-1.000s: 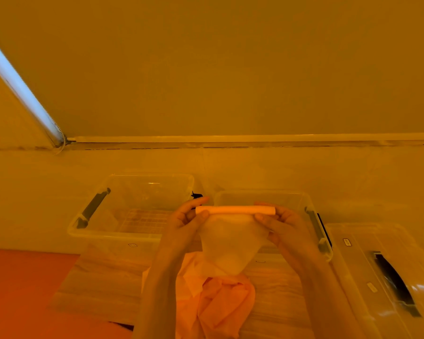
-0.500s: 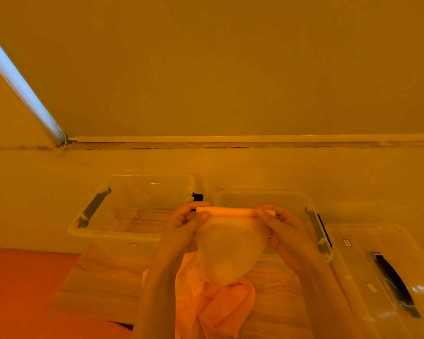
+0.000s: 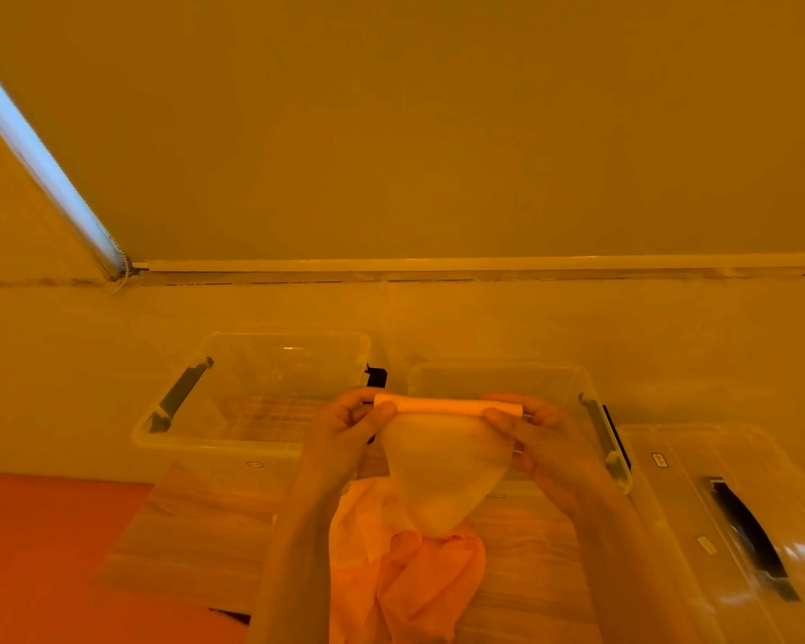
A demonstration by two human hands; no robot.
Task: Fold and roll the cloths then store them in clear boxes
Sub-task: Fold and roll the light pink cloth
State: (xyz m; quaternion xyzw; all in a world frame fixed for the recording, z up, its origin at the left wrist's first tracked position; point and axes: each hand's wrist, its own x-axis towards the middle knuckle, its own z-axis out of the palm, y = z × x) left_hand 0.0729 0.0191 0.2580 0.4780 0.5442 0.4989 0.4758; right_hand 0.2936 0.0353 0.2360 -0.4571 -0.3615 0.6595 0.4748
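Pale cloth (image 3: 442, 471) is held up in the middle of the frame, its top edge rolled into a thin tube. Left hand (image 3: 349, 425) pinches the left end of the roll with thumb and curled fingers. Right hand (image 3: 540, 434) pinches the right end the same way. More orange cloth (image 3: 419, 583) lies bunched on the wooden bench (image 3: 196, 541) below. Two clear boxes sit behind the hands: the left box (image 3: 252, 392) and the right box (image 3: 572, 383). A clear lid (image 3: 698, 513) lies at the lower right.

Pale cloth (image 3: 442, 462), top edge rolled, hanging before two clear boxes (image 3: 270, 364).
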